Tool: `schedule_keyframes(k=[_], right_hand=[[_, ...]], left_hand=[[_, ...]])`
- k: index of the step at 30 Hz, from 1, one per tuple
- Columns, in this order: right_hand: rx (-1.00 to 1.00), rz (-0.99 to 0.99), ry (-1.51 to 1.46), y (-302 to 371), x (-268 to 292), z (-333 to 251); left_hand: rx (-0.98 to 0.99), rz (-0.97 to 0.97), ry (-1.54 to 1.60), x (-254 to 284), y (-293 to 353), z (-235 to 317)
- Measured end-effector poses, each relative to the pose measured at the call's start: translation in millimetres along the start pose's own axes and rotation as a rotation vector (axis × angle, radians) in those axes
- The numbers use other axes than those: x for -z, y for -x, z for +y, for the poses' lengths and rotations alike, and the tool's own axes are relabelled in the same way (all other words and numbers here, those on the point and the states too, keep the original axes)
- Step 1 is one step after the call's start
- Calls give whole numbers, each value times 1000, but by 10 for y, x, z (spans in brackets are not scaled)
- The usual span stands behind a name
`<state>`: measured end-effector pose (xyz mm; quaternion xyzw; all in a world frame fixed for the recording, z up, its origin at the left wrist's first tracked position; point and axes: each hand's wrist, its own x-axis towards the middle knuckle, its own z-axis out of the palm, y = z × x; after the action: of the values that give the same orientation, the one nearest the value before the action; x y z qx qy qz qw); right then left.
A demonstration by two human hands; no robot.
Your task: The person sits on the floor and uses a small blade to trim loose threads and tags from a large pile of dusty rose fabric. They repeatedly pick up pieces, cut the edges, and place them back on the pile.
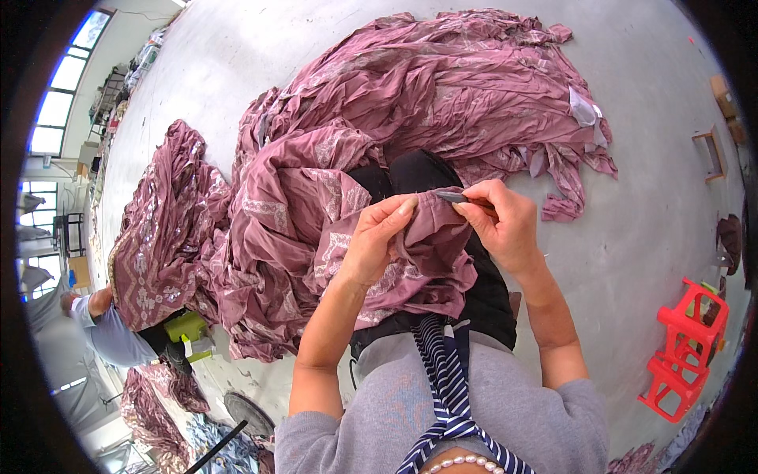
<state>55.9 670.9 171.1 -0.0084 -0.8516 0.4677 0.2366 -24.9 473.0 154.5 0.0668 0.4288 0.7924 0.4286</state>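
A long mauve cloth with pale woven patterns (pixel 272 209) lies over my lap and spreads across the floor in front and to the left. My left hand (pixel 379 233) pinches its edge between thumb and fingers. Close beside it, my right hand (pixel 501 221) is closed on a small, slim dark grey tool (pixel 451 196), whose tip lies against the cloth edge. The tool's exact kind is hard to make out, as my fingers cover its rear end. Below both hands, folds of the cloth hang over my dark trousers (pixel 489 292).
Red plastic stools (pixel 685 347) stand at the right, with a small wooden frame (pixel 711 154) farther off. At the left another person (pixel 118 336) sits by a green stool (pixel 188 328) at the cloth's end. A round dark fan-like object (pixel 247 415) is at lower left.
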Motion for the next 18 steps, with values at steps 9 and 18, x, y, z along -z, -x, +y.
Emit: schedule_keyframes(k=[9,18], right_hand=[[-236,228,-275,7,114,158],[-340,364,-436,157,317,558]], left_hand=[[-46,120,7,-62,30,36],[-609,758,-1172,838,522,301]])
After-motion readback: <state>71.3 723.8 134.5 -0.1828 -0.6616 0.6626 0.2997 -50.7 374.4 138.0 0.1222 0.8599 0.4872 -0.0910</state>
